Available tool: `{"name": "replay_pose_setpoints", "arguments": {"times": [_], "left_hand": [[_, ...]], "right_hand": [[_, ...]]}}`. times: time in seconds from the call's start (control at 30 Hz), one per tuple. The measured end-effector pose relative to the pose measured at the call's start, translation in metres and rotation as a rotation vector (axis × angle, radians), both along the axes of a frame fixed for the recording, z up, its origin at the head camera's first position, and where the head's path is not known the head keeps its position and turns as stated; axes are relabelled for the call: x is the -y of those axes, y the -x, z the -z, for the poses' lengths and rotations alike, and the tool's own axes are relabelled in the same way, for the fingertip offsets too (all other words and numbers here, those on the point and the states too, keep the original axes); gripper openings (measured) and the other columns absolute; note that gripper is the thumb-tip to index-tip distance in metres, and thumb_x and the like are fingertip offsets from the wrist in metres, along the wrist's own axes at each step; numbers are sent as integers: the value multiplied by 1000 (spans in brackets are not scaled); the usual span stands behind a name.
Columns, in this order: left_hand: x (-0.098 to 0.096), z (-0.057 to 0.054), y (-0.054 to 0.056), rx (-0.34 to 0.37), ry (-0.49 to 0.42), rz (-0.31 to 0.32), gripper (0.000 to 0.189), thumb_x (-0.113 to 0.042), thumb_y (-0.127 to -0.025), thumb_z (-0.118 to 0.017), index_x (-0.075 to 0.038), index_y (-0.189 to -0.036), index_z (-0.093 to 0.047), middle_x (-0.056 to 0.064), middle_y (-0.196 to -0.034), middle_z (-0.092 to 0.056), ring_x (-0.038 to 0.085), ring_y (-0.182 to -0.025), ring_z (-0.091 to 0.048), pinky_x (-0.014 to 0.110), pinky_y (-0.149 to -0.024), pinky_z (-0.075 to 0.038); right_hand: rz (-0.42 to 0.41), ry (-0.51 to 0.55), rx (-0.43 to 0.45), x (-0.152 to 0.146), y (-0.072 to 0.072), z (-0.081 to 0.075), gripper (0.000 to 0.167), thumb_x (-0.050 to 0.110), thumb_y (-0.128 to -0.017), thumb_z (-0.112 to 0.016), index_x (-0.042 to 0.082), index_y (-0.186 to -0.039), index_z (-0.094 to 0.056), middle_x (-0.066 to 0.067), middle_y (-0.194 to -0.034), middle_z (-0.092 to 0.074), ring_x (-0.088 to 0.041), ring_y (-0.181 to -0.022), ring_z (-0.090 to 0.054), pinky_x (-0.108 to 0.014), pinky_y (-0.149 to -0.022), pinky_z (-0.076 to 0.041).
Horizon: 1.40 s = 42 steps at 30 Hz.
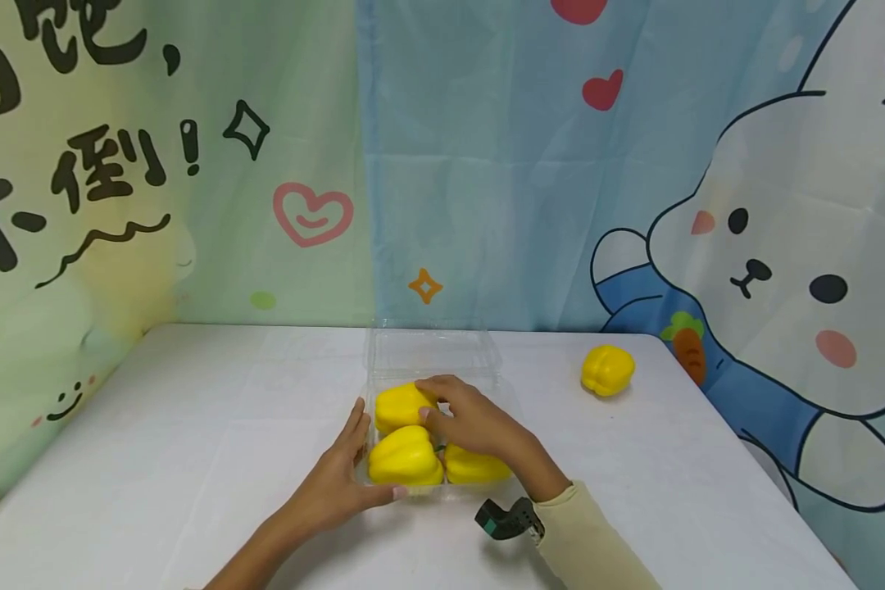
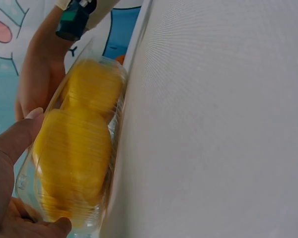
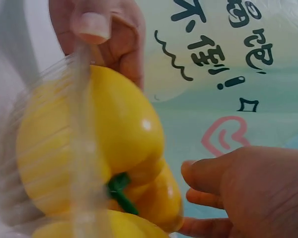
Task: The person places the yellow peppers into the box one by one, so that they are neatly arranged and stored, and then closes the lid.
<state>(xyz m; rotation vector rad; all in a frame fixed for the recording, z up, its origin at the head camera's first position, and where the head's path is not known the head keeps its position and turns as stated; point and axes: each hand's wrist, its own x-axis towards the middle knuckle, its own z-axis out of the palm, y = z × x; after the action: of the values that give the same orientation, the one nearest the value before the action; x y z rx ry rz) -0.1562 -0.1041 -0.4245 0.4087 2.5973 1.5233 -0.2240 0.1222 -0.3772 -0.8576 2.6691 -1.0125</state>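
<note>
The left grip (image 1: 333, 483) curls around the clear clamshell (image 1: 433, 354) at its near-left corner, seemingly to steady it, while the right grip (image 1: 481, 419), loosely parted, touches the rear yellow bell pepper (image 1: 400, 408) inside.

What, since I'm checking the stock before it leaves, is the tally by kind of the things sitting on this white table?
Clear plastic container, lid open: 1
Yellow bell peppers: 4 (3 in the container, 1 loose pepper at the right)
Total: 5
</note>
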Motion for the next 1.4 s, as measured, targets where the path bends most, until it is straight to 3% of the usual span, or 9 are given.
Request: {"name": "replay_pose_setpoints", "arguments": {"times": [0.23, 0.47, 0.7, 1.4], "left_hand": [[0, 0, 1, -20, 11, 0, 116, -44, -73, -85, 1, -154, -14, 8, -162, 0, 35, -139, -31, 45, -107, -34], [-1, 1, 1, -15, -6, 4, 117, -42, -73, -85, 1, -154, -13, 9, -162, 0, 34, -139, -31, 45, -108, -34], [0, 2, 0, -7, -18, 6, 117, -41, -73, -85, 2, -153, -13, 9, -162, 1, 35, -138, -33, 43, -108, -32], [0, 0, -1, -19, -14, 13, 116, -40, -73, -86, 4, -153, -13, 9, -162, 2, 32, -139, -32, 41, -108, -32]], "right_hand": [[40, 15, -13, -7, -2, -7, 50, 26, -102, -53, 11, -148, -41, -6, -148, -43, -33, -126, -49, -51, -105, -39], [38, 121, 2, -18, 4, -11, 43, 23, -103, -50, 10, -145, -47, -7, -144, -49, -29, -127, -50, -47, -103, -43], [67, 205, -52, -31, 13, -9, 38, 19, -104, -49, 8, -140, -53, -8, -138, -54, -23, -121, -55, -42, -99, -47], [184, 222, -90, -65, 30, -3, 36, 20, -103, -51, 7, -137, -55, -9, -134, -58, -25, -120, -56, -44, -97, -48]]}}
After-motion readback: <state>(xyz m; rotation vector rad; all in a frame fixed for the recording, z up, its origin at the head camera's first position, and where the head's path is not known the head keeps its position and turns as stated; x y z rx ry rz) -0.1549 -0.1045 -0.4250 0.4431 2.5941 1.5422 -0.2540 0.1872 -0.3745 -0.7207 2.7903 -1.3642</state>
